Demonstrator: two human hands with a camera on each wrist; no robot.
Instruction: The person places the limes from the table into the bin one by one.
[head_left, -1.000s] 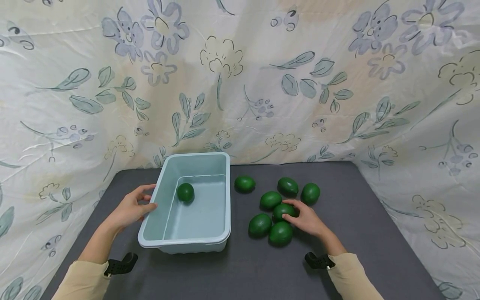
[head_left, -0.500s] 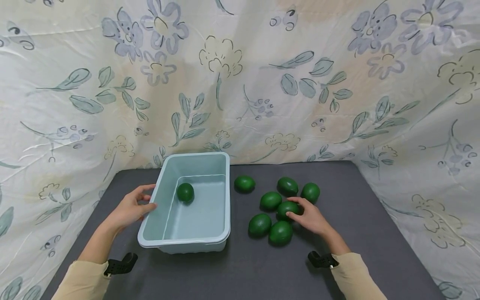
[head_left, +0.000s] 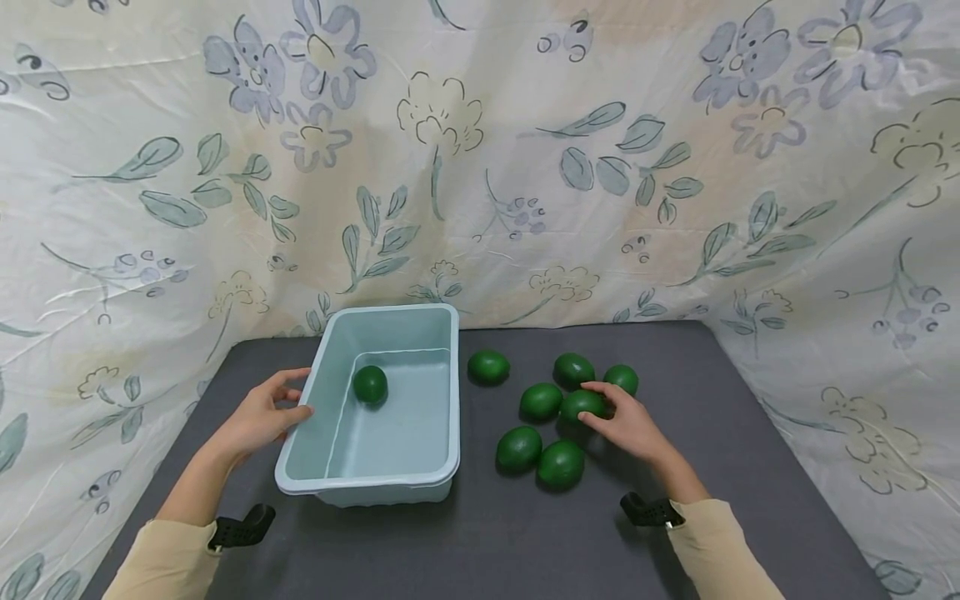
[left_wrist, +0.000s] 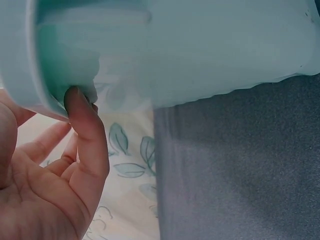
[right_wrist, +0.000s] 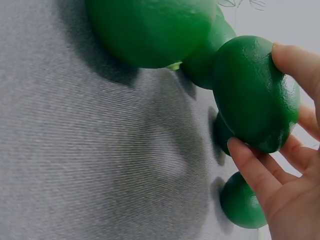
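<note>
My right hand (head_left: 626,423) holds a green lime (head_left: 585,406) between thumb and fingertips, above the table among the other limes. Seen from the right wrist, the held lime (right_wrist: 254,95) is oval and glossy, with fingertips at both ends. My left hand (head_left: 258,417) grips the left rim of a pale blue-green plastic bin (head_left: 397,481). From the left wrist, a fingertip (left_wrist: 80,102) presses under the rim's lip on the outer wall. One lime (head_left: 371,385) lies inside the bin, near its left wall.
Several more limes lie on the dark grey table (head_left: 517,542) right of the bin: one lime (head_left: 488,367) near the bin, one lime (head_left: 561,465) in front, one lime (head_left: 621,379) behind the right hand. A floral cloth (head_left: 510,167) hangs behind the table.
My right hand has moved slightly right and away from me, lifting the lime out from between its neighbours. My left hand and the bin have stayed in place.
</note>
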